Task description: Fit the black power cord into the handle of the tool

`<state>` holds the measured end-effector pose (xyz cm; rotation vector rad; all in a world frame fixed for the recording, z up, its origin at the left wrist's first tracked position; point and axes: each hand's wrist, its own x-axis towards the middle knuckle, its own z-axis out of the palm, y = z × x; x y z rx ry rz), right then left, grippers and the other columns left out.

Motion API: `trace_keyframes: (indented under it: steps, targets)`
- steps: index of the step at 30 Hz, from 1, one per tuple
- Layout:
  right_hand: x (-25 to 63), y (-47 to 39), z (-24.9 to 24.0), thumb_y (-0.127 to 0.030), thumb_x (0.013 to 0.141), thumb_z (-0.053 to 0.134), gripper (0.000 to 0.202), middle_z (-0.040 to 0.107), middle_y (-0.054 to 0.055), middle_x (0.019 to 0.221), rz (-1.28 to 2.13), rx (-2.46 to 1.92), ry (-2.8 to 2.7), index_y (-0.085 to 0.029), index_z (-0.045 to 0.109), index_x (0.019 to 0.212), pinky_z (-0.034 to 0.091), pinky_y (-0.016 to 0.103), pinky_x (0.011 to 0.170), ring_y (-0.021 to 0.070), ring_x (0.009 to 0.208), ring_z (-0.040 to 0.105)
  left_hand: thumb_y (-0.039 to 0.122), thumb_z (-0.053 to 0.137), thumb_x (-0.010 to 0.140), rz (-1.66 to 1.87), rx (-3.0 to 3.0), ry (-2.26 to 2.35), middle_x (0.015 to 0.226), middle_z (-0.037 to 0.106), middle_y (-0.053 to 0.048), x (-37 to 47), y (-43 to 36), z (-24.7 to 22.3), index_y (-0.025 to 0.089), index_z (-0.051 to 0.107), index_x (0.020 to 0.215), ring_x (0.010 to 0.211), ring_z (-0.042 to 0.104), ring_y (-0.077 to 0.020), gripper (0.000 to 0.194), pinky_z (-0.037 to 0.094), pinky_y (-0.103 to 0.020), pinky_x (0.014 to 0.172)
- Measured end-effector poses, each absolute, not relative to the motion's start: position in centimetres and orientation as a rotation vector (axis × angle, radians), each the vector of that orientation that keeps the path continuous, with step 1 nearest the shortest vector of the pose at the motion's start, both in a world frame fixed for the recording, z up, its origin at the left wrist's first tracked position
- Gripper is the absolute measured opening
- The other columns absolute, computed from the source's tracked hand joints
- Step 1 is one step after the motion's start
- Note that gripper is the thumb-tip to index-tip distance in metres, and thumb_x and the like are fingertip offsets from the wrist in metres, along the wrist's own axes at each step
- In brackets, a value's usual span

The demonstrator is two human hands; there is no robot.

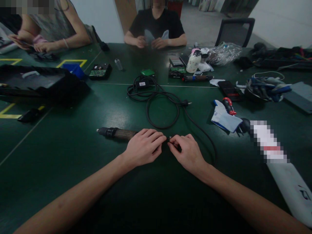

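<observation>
A dark electric screwdriver (124,134) lies across the green table, its bit end pointing left. My left hand (146,146) is closed around its rear part, which the fingers mostly hide. Just to the right, my right hand (186,149) pinches a small cable connector (170,138) at the screwdriver's tail end. Whether the connector sits inside the socket, I cannot tell. A black power cable (162,127) lies in loops beyond my hands, with a power adapter (142,84) and a two-pin plug (186,103) among its coils.
Two other people sit across the green table (109,195). A black tray (31,81) is at left. Circuit-board units (100,71), another electric screwdriver (197,78), a phone (229,90), a white-blue glove (225,117), a red-black screwdriver (229,106) and a long white box (290,185) lie around.
</observation>
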<state>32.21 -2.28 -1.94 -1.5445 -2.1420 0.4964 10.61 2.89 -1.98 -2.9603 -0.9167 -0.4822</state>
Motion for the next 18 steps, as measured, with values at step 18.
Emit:
trace_keyframes:
  steps: [18]
  targets:
    - [32.17,-2.27,-2.08,-0.026,0.099,0.059,0.006,0.066,-0.001,0.081,0.486,-1.546,-2.147,-0.021,0.062,0.096,0.035,0.034,0.079,0.0170,0.074,0.060,0.033,0.052,0.100,-0.511,-2.934,-0.920,0.118,0.068,-0.003,10.56,2.96,-2.03,0.022,0.061,0.116,0.109,0.063,-0.0219,0.021,0.048,-0.039,0.092]
